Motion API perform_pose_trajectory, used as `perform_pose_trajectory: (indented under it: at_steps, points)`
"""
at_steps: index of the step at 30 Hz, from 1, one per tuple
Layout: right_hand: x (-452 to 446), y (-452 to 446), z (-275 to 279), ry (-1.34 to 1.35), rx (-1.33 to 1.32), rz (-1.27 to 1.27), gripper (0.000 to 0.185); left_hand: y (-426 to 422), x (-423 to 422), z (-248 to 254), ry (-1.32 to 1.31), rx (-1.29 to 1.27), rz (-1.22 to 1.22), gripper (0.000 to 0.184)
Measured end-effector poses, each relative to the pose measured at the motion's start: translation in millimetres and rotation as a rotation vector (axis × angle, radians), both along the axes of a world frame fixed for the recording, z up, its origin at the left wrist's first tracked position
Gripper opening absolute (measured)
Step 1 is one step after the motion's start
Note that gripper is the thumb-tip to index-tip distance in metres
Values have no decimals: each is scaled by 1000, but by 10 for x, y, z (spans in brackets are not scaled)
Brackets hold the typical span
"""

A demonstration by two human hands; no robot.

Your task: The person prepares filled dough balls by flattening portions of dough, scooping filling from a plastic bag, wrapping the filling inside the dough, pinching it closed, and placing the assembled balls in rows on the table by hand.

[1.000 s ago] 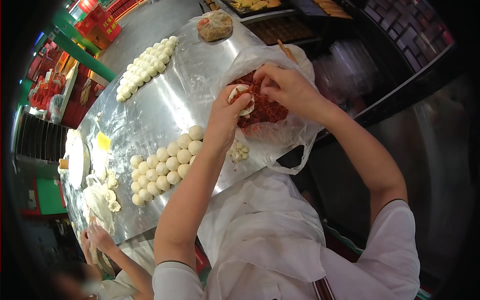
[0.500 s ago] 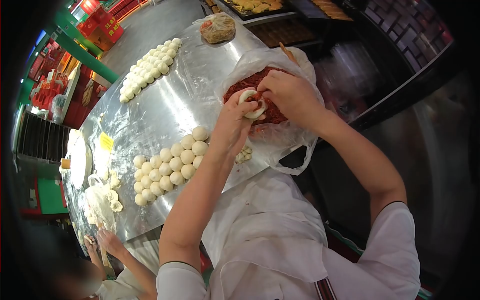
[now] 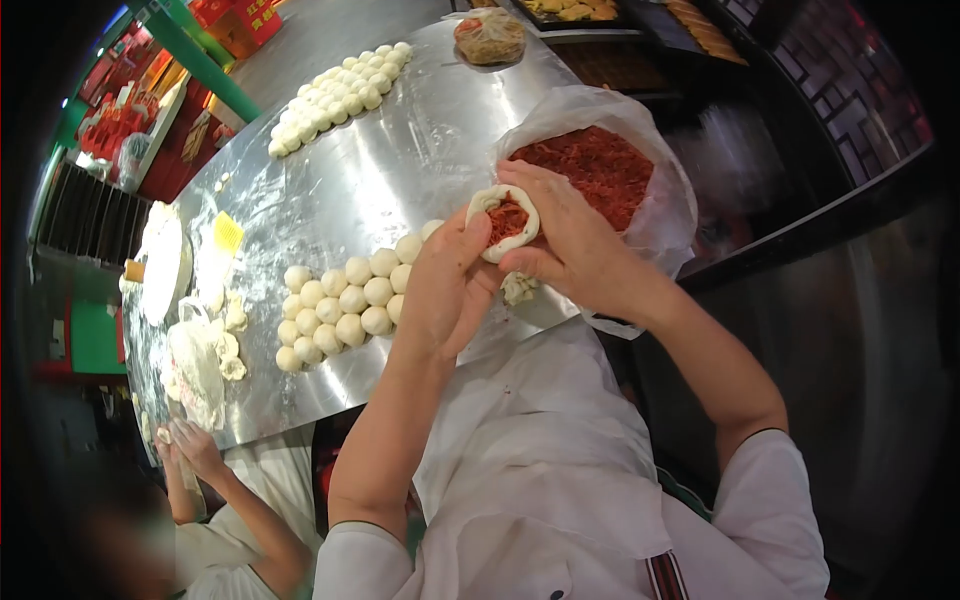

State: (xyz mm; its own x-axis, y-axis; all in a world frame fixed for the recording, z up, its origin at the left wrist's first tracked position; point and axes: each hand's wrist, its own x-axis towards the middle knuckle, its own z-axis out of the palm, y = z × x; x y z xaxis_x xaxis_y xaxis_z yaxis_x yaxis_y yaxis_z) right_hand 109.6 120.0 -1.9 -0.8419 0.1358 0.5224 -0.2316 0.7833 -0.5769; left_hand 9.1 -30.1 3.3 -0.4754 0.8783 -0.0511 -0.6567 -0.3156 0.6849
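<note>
A white dough wrapper (image 3: pixel 530 224), cupped round red shredded filling (image 3: pixel 505 222), is held between both hands above the metal table. My left hand (image 3: pixel 447 285) grips its left side, with the thumb over the rim. On its right side, my right hand (image 3: pixel 575 240) curls against the dough. Just beyond the right hand lies an open plastic bag (image 3: pixel 672 190) full of red shredded filling (image 3: pixel 600 170). Rows of round dough balls (image 3: pixel 350 298) sit left of my left hand, partly hidden by it. Small dough pieces (image 3: pixel 518 289) lie beneath the hands.
Smaller white dough balls (image 3: pixel 340 98) stand in rows across the metal table (image 3: pixel 400 180). Near its far edge is a tied bag (image 3: pixel 490 38). A yellow scraper (image 3: pixel 228 233) and a plastic bag (image 3: pixel 195 365) lie left. A co-worker's hands (image 3: pixel 195 450) are at the lower left.
My right hand has left the filling bag and closed against the dough's right side. The filled wrapper is now clear of the bag. The view has shifted, moving the table contents in frame.
</note>
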Motion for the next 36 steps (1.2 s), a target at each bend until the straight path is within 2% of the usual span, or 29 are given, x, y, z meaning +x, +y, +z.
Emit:
perform_pose_trajectory:
  at_steps: [2,3,4,5,11,13,14,17,19,23,25,29,31,34,35,36]
  points:
    - [-29,-265,77,-33,-5,38,63,-168,-1,-122,114,-115,30,36]
    - [-62,-401,47,19,40,6,59,-172,136,-5,88,-184,164,31]
    - [-94,-527,16,73,83,-29,55,-250,135,-33,84,-183,177,31]
    - [-134,-624,-9,107,-7,-34,44,-316,121,-86,162,-218,214,29]
    - [-391,-691,-504,127,38,46,33,-603,24,-387,333,-389,296,24]
    - [-391,-854,-418,28,-212,59,36,-648,-35,-450,377,-469,319,25]
    - [-407,-909,-360,38,-239,63,41,-682,-56,-486,373,-493,328,24]
    - [-397,-834,-243,50,-39,95,32,-701,-84,-504,275,-385,300,24]
    - [-422,-787,-285,61,67,120,22,-722,-93,-494,42,-183,189,23]
    - [-423,-779,-288,52,129,110,25,-769,-86,-363,-81,-100,141,23]
    - [-381,-880,-169,7,217,56,22,-845,-97,-431,-251,-131,169,30]
    - [-402,-793,-325,-62,278,83,21,-817,76,-530,-214,-115,193,40]
    - [-407,-712,-368,-38,225,89,25,-778,170,-249,-165,-50,71,35]
    - [-470,-701,-387,-140,141,65,30,-824,19,-459,-272,-15,-8,37]
    - [-468,-722,-346,-136,142,65,30,-865,-6,-494,-267,-14,-8,37]
    - [-450,-762,-224,-61,112,86,28,-902,-25,-530,-166,-128,37,40]
